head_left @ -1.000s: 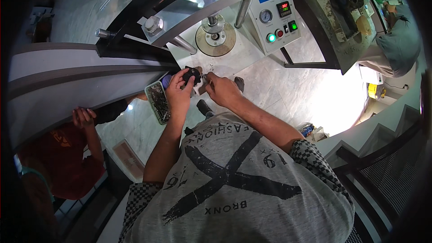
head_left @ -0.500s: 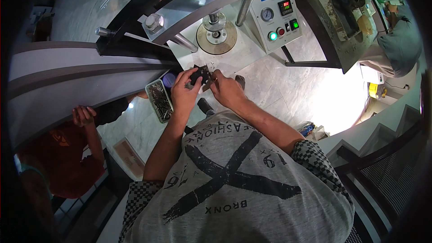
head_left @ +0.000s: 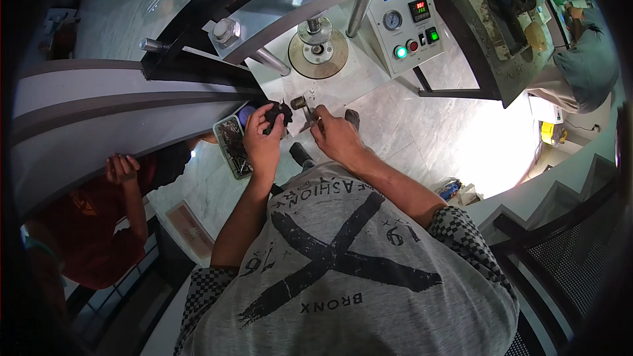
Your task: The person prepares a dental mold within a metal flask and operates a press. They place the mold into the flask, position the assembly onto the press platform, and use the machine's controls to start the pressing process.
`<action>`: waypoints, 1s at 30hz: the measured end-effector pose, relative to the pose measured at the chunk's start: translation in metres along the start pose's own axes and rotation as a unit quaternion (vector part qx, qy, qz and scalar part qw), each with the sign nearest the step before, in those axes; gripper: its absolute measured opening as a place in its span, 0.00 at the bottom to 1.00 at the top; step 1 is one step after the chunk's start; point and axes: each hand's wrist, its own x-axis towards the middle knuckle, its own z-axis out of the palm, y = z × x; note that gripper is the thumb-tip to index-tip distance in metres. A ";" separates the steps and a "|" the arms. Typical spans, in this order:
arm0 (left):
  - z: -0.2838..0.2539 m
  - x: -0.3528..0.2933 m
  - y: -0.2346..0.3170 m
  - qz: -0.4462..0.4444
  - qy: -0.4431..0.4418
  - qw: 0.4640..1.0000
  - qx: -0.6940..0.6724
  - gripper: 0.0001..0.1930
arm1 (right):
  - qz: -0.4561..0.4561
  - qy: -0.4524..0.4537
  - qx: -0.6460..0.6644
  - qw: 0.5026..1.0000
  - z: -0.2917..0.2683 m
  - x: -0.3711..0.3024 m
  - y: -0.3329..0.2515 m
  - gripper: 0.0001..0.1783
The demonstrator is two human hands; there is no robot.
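Note:
My left hand (head_left: 264, 142) is closed around a black, lumpy piece (head_left: 280, 113) with an uneven outline, in front of the press. To the right of it, my right hand (head_left: 336, 137) pinches a thin, flat metal piece (head_left: 308, 115) between thumb and fingers. A small brass-coloured cylinder (head_left: 299, 102) shows at the upper end of that metal piece, a short gap away from the black piece. I cannot tell whether the cylinder is joined to the metal piece or rests on the white table (head_left: 264, 78) behind it.
A press with a round plate (head_left: 336, 66) stands ahead, its control panel (head_left: 403, 29) at the right. A tray of small metal parts (head_left: 231, 148) and a purple round thing (head_left: 246, 115) are at my left. People sit at the left (head_left: 99, 237) and far right (head_left: 583, 66).
My left hand has drawn the black piece a little to the left, away from the right hand. The brass-coloured cylinder has come into sight between them. The right hand has barely moved.

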 end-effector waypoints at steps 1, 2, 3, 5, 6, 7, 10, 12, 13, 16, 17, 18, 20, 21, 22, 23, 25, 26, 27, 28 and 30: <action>0.001 -0.001 -0.001 -0.012 0.000 1.000 -0.019 0.16 | -0.001 -0.004 -0.008 1.000 0.001 0.000 -0.001 0.16; 0.003 -0.001 -0.003 -0.013 0.001 1.000 -0.019 0.16 | -0.001 -0.007 -0.016 1.000 0.001 -0.001 -0.001 0.16; 0.007 0.000 -0.004 0.008 0.005 1.000 -0.029 0.16 | -0.002 -0.008 -0.016 1.000 0.001 -0.001 -0.002 0.16; 0.015 0.002 0.004 0.029 0.007 0.999 -0.040 0.17 | -0.008 -0.013 -0.026 1.000 -0.001 -0.001 -0.004 0.16; 0.017 0.003 0.009 0.058 -0.003 0.998 0.005 0.16 | -0.008 -0.013 -0.026 1.000 -0.001 -0.002 -0.005 0.16; 0.019 0.004 0.014 0.086 -0.012 0.995 0.051 0.16 | -0.009 -0.015 -0.032 0.999 -0.001 -0.002 -0.006 0.16; 0.016 0.010 0.006 0.059 -0.023 0.997 0.045 0.14 | -0.006 -0.024 -0.045 0.999 -0.002 -0.003 -0.010 0.16; 0.013 0.008 0.005 0.031 -0.031 0.999 0.018 0.14 | -0.003 -0.032 -0.050 0.998 -0.001 -0.003 -0.010 0.16; 0.012 0.007 0.005 0.003 -0.038 0.999 -0.010 0.13 | 0.000 -0.044 -0.059 0.997 0.000 -0.003 -0.008 0.16; 0.008 0.008 0.001 0.033 -0.043 0.999 0.007 0.13 | 0.005 -0.048 -0.050 0.998 0.000 -0.005 -0.010 0.16; 0.007 0.008 0.002 0.033 -0.042 0.999 0.008 0.13 | 0.006 -0.040 -0.032 0.999 0.000 -0.005 -0.012 0.16; 0.007 0.008 0.002 0.042 -0.047 0.998 0.026 0.12 | 0.005 -0.040 -0.032 0.999 0.001 -0.003 -0.011 0.16; 0.007 0.007 0.003 0.050 -0.054 0.996 0.044 0.11 | 0.007 -0.043 -0.036 0.998 0.002 0.001 -0.009 0.15; 0.007 0.005 0.003 0.058 -0.054 0.996 0.044 0.11 | 0.008 -0.043 -0.035 0.998 0.003 0.000 -0.008 0.15; 0.006 0.005 0.003 0.066 -0.052 0.995 0.045 0.10 | 0.001 -0.036 -0.017 0.999 0.002 -0.001 -0.009 0.15; 0.006 0.004 0.002 0.066 -0.051 0.995 0.046 0.10 | -0.005 -0.028 0.001 1.000 0.001 -0.001 -0.009 0.16; 0.005 0.003 0.002 0.078 -0.043 0.994 0.070 0.10 | -0.008 -0.032 -0.008 0.999 0.005 -0.001 -0.004 0.16; 0.006 0.002 0.003 0.078 -0.043 0.994 0.070 0.10 | -0.011 -0.035 -0.018 0.999 0.007 0.000 0.000 0.16; 0.006 0.001 0.003 0.079 -0.043 0.993 0.076 0.10 | -0.010 -0.035 -0.018 0.999 0.009 -0.001 0.002 0.16; 0.006 0.000 0.003 0.081 -0.041 0.992 0.083 0.10 | -0.019 -0.026 -0.002 0.999 0.011 -0.002 0.003 0.16; 0.005 0.000 0.002 0.087 -0.037 0.991 0.095 0.10 | -0.027 -0.018 0.015 0.999 0.012 -0.002 0.005 0.15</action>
